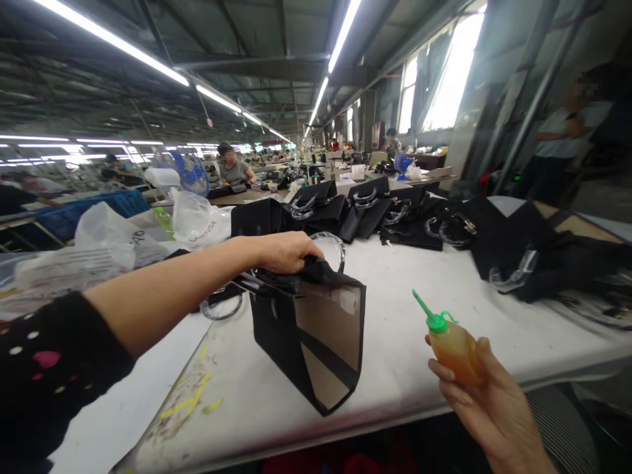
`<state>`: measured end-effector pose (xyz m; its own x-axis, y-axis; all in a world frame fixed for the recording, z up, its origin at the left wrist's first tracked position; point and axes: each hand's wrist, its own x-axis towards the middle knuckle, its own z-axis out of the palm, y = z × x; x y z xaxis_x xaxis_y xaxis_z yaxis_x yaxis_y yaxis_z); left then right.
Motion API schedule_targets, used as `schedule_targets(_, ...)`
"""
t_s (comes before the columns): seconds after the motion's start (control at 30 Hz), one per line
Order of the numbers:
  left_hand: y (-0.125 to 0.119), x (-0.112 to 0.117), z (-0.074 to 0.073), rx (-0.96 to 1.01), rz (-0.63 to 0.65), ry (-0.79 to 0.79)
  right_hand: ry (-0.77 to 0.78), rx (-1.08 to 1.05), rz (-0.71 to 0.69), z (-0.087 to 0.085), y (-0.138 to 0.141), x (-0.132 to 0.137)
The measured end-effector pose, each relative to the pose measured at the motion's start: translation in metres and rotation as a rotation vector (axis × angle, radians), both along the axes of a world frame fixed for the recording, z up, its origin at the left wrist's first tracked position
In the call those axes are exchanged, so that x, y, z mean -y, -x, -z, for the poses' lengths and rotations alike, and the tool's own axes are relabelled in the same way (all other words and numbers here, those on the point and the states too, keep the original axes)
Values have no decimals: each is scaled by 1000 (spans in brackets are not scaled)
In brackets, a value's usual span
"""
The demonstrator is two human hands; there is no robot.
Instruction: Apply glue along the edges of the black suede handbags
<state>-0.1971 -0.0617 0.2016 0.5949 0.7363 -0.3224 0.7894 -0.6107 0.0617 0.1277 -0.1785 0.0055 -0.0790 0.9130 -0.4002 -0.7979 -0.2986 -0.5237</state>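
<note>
My left hand (286, 253) is closed over the top edge of a black bag (316, 336) that stands on the white table (409, 316). The bag has clear ring handles and a brownish inner panel facing me. My right hand (486, 395) grips a small squeeze bottle (451, 345) of amber liquid with a green pointed nozzle, held upright near the table's front edge, to the right of the bag and apart from it.
Several more black bags (365, 214) with clear handles lie across the back of the table, and a heap of them (533, 253) at the right. White plastic bags (108, 240) sit at the left. One person (232, 170) sits far back; another (563, 141) stands at the right.
</note>
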Motion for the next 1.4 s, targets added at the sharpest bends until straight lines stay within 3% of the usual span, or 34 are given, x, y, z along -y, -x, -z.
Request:
schedule_targets(0.1,-21,-11,12,-81,10,83,0,87,36,3,-2,5)
schedule_targets(0.37,-80,-47,81,-95,129,111,-84,536,58,6,-18,12)
schedule_targets(0.6,-110,-69,145,-140,134,164,-95,819,20,33,-42,13)
schedule_targets(0.7,-117,-72,165,-161,125,182,-98,997,46,41,-45,12)
schedule_targets(0.8,-119,-72,173,-166,118,176,-136,1182,63,46,-45,11)
schedule_targets(0.97,-116,-69,174,-147,120,140,-202,1427,132,54,-43,10)
schedule_targets(1.27,-113,-62,176,-118,102,86,-363,1510,150,55,-33,6)
schedule_targets(1.4,-113,-61,177,-113,83,78,-365,1507,137,53,-33,7)
